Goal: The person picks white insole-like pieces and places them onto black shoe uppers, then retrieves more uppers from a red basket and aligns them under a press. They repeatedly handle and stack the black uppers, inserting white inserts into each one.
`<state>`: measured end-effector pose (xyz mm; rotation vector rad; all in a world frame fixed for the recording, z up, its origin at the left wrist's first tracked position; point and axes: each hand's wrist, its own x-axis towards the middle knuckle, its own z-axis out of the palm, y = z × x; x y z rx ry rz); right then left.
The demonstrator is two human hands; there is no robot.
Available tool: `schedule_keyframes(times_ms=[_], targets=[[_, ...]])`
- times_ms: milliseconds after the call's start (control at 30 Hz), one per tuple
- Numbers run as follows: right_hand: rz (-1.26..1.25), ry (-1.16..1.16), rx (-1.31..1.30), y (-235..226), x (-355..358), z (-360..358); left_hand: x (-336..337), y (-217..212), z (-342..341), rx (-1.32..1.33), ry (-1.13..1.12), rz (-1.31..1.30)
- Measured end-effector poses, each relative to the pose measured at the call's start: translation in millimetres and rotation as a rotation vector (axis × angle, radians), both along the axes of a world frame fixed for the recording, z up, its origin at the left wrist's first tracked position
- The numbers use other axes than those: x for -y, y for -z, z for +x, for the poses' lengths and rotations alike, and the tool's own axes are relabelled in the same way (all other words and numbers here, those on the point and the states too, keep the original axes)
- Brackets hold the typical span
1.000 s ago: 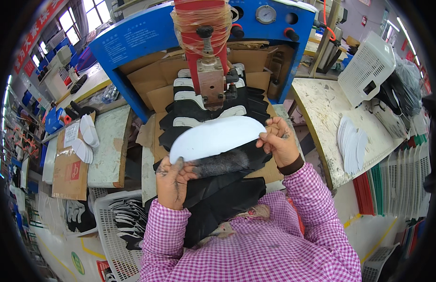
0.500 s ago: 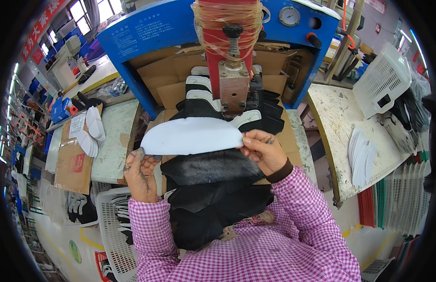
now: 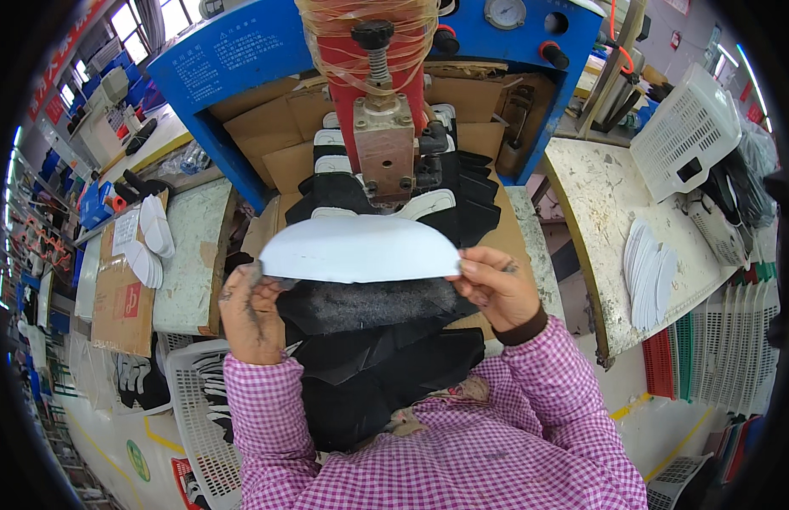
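A white half-moon-shaped sheet (image 3: 360,248) is stretched level between my two hands. At its left tip my left hand (image 3: 252,316) pinches the corner, fingers closed. My right hand (image 3: 502,289) grips the right tip between thumb and fingers. Behind the sheet stands the metal head (image 3: 384,157) of a red and blue press. Just below the sheet lies a dark, scuffed black piece (image 3: 369,306), with more black material (image 3: 386,374) spread nearer my lap. Black pieces with white-edged parts (image 3: 331,166) are laid in a row beneath the press head; the sheet covers part of them.
On the right table (image 3: 581,195) lie white curved pieces (image 3: 645,276) and a white plastic basket (image 3: 692,136). White pieces (image 3: 148,242) and a cardboard sheet (image 3: 122,297) rest at the left table. A white crate (image 3: 186,399) with parts stands at lower left. The blue press frame (image 3: 241,72) rises ahead.
The sheet now bows more, its upper edge arching higher, and its right end has shifted right with my right hand. The whole view has swung slightly, moving the press leftward.
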<state>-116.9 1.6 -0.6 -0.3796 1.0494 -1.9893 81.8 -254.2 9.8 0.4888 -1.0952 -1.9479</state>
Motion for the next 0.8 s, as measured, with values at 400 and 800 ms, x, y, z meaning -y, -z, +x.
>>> schedule_keyframes(times_ms=[400, 800], targets=[[0.015, 0.111, -0.021, 1.1, -30.0, -19.6, -23.0, -7.4, -22.7, -0.012, 0.08, 0.04], [0.056, 0.25, -0.085, 5.6, -71.3, -32.6, -33.1, 10.2, -81.5, 0.053, 0.272, 0.039]])
